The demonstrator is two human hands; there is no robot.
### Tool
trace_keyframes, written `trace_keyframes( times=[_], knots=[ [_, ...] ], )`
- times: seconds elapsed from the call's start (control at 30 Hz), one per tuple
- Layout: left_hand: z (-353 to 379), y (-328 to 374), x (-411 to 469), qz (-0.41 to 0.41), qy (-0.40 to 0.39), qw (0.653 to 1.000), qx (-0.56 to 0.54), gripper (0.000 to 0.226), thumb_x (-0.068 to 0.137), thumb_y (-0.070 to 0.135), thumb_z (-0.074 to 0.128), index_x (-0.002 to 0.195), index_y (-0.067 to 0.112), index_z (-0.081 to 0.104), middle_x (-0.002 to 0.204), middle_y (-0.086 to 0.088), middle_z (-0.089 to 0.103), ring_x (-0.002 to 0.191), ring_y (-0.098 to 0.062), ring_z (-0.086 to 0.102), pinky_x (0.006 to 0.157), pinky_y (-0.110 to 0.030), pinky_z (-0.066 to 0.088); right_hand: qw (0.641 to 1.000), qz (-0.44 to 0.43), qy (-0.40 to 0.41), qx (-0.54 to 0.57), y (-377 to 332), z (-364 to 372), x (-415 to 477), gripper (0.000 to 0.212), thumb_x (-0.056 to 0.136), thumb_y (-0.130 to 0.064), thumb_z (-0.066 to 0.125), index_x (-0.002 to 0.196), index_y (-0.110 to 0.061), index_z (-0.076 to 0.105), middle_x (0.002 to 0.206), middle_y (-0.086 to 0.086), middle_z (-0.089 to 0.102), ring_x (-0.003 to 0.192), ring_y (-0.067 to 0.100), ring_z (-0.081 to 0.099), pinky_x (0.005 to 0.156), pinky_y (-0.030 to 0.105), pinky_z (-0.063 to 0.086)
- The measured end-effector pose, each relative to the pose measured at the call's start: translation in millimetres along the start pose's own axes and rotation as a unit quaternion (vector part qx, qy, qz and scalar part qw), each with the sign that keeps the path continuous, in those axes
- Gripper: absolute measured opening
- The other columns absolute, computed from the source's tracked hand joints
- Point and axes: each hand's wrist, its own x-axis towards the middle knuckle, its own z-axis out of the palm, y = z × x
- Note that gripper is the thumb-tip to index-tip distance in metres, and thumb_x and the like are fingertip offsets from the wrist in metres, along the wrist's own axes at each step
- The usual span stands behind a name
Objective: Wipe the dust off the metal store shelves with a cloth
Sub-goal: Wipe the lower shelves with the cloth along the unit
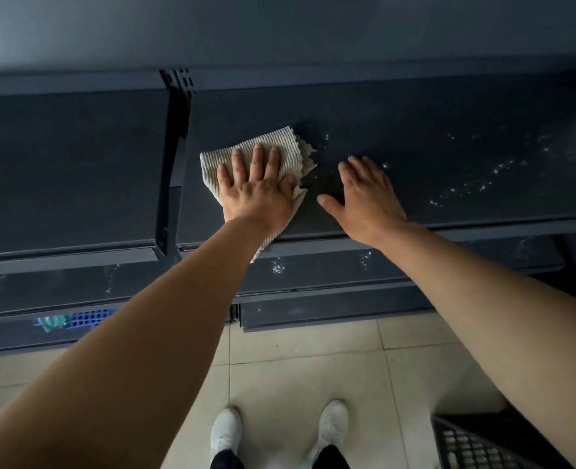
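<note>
Ribbed beige cloth [273, 147] lies flat on the dark metal shelf [415, 157], under the left hand [257, 191], whose straight, spread fingers press it down. It looks soft, light and limp, best driven by a flat palm. The right hand [367, 194] rests open on the shelf beside it, near white dust specks [466, 187].

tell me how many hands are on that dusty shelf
2. The left hand presses flat on the cloth, which lies on the shelf. The right hand rests flat on bare metal just right of the cloth. Nothing suggests a hidden one.
</note>
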Motion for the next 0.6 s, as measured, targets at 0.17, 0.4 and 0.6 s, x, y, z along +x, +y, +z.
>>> trace_keyframes(
  times=[0.17, 0.4, 0.6],
  knots=[
    [-0.6, -4.8, 4.6, 0.02, 0.008, 1.0, -0.002, 0.059, 0.093, 0.054, 0.01, 0.147, 0.032, -0.002, 0.158, 0.006, -0.005, 0.144, -0.026, -0.012, 0.116, -0.048, -0.007, 0.999, 0.007, 0.01, -0.037, -1.6, -3.1, 4.2, 0.08, 0.094, -0.057, 0.036, 0.149, -0.004, 0.012, 0.157, 0.013, 0.017, 0.146, 0.027, 0.009, 0.118, 0.044, 0.002],
    [-4.8, -1.0, 25.6, -0.022, -0.013, 1.0, 0.012, 0.063, 0.09, 0.06, 0.01, 0.146, 0.035, -0.007, 0.157, 0.002, -0.01, 0.142, -0.035, -0.014, 0.114, -0.054, -0.008, 1.0, -0.004, 0.004, -0.029, -0.1, -5.4, 12.7, 0.083, 0.092, -0.059, 0.039, 0.15, -0.006, 0.01, 0.158, 0.011, 0.014, 0.147, 0.025, 0.005, 0.119, 0.044, 0.001],
    [-8.3, 14.9, 53.4, -0.01, -0.022, 0.999, 0.023, 0.06, 0.092, 0.058, 0.009, 0.146, 0.036, -0.005, 0.157, 0.003, -0.009, 0.143, -0.032, -0.014, 0.115, -0.052, -0.007, 1.0, -0.015, 0.004, -0.017, 10.6, -2.1, 16.4, 0.082, 0.092, -0.061, 0.035, 0.15, -0.008, 0.012, 0.158, 0.01, 0.013, 0.147, 0.025, 0.006, 0.119, 0.043, -0.001]
  ],
)
